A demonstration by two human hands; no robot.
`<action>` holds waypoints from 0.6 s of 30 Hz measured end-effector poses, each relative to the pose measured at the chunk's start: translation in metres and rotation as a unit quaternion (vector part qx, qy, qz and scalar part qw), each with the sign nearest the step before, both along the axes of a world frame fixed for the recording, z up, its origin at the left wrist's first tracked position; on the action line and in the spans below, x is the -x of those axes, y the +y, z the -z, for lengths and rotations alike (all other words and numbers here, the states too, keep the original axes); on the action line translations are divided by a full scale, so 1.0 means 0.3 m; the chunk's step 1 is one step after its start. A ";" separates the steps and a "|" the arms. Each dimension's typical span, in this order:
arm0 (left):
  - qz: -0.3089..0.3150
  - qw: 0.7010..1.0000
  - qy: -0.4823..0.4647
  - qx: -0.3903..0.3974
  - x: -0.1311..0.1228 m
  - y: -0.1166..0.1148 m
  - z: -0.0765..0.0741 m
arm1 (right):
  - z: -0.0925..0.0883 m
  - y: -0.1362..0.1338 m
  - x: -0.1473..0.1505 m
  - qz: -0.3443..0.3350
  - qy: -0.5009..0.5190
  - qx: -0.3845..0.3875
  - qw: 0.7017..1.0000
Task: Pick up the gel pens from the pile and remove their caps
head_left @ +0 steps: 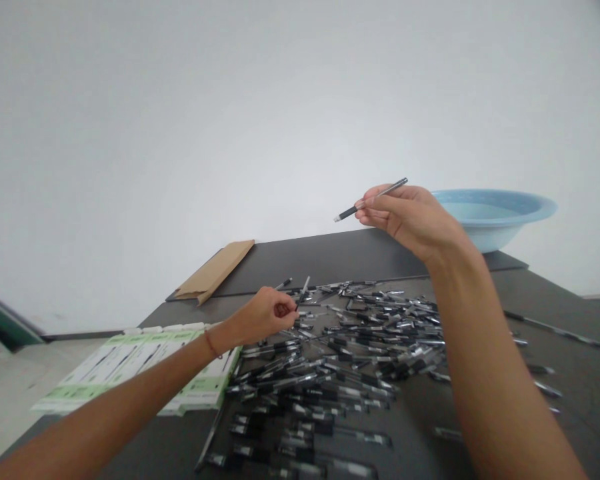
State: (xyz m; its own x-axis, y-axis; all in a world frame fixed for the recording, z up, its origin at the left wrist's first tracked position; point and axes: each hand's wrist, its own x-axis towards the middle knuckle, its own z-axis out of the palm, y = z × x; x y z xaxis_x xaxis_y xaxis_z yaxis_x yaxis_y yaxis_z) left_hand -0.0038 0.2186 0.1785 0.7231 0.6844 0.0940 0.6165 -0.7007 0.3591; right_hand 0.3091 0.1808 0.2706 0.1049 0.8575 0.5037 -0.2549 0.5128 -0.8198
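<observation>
A dark green panel (10, 317) leans into the left edge of the frame, beside a pale floor (10, 380). At lower left, a row of white-and-green boxes (95, 363), printed with pictures of pens, lies on a dark counter (415, 427), partly crossed by a person's left forearm. Above them, left of centre, a flat brown paper bag (217, 267) rests over the left end of a dark strip (320, 257) at the counter's back. Near the middle of the frame, the left hand (265, 315), a thin band (211, 345) around its wrist, pinches a slanting pen (304, 291) between thumb and fingertips, close above the pile. That heap of pens (380, 330), clear and black, spreads from the centre to the bottom edge, many overlapping and pointing every which way; those nearest the bottom are blurred. Right of centre, the right hand (405, 217) is raised well above the heap, thumb and fingers closed on a second pen (347, 213), its black grip angled down to the left against a plain white wall (300, 120). Partly behind that wrist, a light blue basin (503, 217) stands at upper right. A few loose pens (555, 328) lie at the right, apart from the heap.
</observation>
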 end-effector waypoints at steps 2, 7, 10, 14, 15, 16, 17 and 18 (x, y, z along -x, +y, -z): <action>-0.003 1.000 0.006 -0.001 -0.004 -0.007 0.002 | -0.001 -0.002 0.003 0.001 0.005 0.004 1.000; -0.015 0.998 0.052 -0.036 0.003 0.034 0.031 | -0.005 -0.011 0.001 0.014 0.002 0.013 1.000; -0.009 0.993 0.100 -0.059 0.029 0.087 0.064 | -0.005 -0.011 -0.005 0.017 -0.006 0.014 1.000; 0.050 0.986 0.147 -0.053 0.067 0.148 0.110 | 0.000 -0.003 -0.014 0.020 -0.005 0.015 1.000; 0.065 0.985 0.151 -0.049 0.074 0.162 0.116 | 0.002 0.000 -0.016 0.021 -0.005 0.017 1.000; 0.076 0.985 0.150 -0.046 0.079 0.176 0.121 | 0.003 0.002 -0.016 0.023 -0.006 0.020 1.000; 0.083 0.985 0.144 -0.047 0.082 0.191 0.123 | 0.005 0.004 -0.016 0.026 -0.008 0.023 0.999; 0.086 0.986 0.135 -0.051 0.082 0.206 0.123 | 0.006 0.006 -0.016 0.028 -0.012 0.025 0.999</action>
State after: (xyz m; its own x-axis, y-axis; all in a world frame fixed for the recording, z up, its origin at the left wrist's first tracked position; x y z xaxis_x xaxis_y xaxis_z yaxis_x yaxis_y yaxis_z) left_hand -0.0285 0.2803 0.1416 0.8356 0.5465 -0.0562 0.5490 -0.8272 0.1198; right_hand 0.3137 0.1825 0.2689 0.1423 0.8748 0.4631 -0.2074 0.4838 -0.8502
